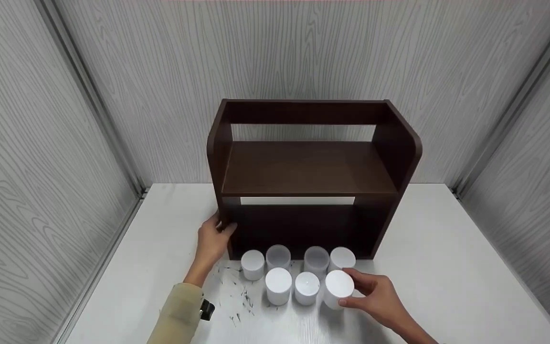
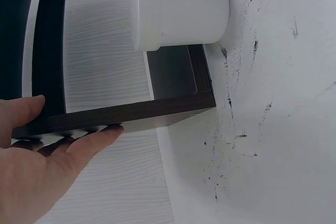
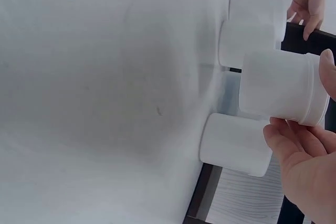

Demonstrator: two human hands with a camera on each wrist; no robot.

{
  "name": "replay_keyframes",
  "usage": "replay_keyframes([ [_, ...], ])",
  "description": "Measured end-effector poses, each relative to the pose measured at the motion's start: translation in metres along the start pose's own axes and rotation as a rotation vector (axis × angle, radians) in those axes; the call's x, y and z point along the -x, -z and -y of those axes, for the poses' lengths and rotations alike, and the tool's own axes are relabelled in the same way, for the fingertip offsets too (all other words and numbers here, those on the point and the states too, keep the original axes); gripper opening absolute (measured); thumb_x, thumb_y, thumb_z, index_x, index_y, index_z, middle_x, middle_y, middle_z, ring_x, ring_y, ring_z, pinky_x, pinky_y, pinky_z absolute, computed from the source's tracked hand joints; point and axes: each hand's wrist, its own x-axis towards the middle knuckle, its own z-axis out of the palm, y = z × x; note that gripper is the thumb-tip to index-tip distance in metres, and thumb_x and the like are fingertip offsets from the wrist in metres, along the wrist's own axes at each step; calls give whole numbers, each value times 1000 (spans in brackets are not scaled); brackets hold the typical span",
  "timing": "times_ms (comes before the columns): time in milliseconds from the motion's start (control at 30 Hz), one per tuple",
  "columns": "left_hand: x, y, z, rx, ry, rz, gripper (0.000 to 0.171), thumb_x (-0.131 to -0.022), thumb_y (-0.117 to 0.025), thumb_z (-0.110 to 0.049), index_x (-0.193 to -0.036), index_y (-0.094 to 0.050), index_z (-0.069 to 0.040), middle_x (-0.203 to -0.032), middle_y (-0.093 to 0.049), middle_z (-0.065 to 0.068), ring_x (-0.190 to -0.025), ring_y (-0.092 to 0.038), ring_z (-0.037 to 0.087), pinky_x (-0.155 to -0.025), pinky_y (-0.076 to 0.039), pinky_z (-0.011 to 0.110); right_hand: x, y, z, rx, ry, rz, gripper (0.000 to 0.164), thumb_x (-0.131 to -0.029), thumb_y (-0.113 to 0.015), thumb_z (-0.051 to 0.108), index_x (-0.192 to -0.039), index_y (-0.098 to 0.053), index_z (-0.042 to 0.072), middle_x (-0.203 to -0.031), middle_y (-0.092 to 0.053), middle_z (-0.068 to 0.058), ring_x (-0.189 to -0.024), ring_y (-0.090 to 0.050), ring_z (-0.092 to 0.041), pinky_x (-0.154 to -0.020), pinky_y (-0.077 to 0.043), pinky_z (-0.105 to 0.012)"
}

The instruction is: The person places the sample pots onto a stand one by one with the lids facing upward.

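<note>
My R hand (image 1: 374, 297) pinches a white jar (image 1: 338, 285) btwn thumb + fingers, at front R of the other jars (image 1: 278, 285) by the brown shelf (image 1: 308, 167). My L hand (image 1: 213, 241) grips the shelf's L side, thumb inside, fingers outside.

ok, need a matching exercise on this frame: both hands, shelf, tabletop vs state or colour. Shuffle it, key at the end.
1. left hand
2. right hand
3. shelf
4. tabletop

A. white
B. holding a white jar
C. dark brown
D. gripping a side panel

Pairs: 1-D, 2-B, 3-C, 4-A
</note>
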Motion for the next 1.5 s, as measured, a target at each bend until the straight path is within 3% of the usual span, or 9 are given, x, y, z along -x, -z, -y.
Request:
replay_keyframes([
  [333, 0, -1, -1, 6, 2, -19, 56, -99, -70, -5, -148, -50, 12, -147, -54, 33, -132, -56, 49, -105, -52, 52, -1, 9, 26, 34, -7, 11, 71, -77, -93, 2, -137, -60, -15, -135, -64, -29, -119, -69, -20, -100, -54, -25],
  [700, 0, -1, -1, -7, 8, -8, 57, -99, -69, -6, -149, -49, 12, -147, -54, 33, -133, -56, 48, -105, -52, 51, -6, 21, 60, 96, -4, 23, 69, -77, -94, 6, -136, -63, -12, -136, -65, -26, -124, -66, -35, -100, -54, -27],
  [1300, 1, 4, -1, -14, 32, 4, 59, -101, -67, -8, -152, -44, 13, -149, -51, 34, -135, -54, 49, -105, -52, 50, -25, 21, 115, 54, 36, 38, 64, -77, -93, 1, -135, -66, -9, -131, -70, -21, -115, -72, -21, -96, -57, -28],
  [1500, 2, 3, -1, -11, 28, -2, 60, -101, -67, -8, -152, -45, 12, -149, -51, 34, -132, -55, 49, -104, -53, 50, -36, 20, 134, 57, 33, 47, 67, -76, -93, 2, -136, -65, -10, -134, -68, -21, -122, -67, -21, -100, -55, -29],
])
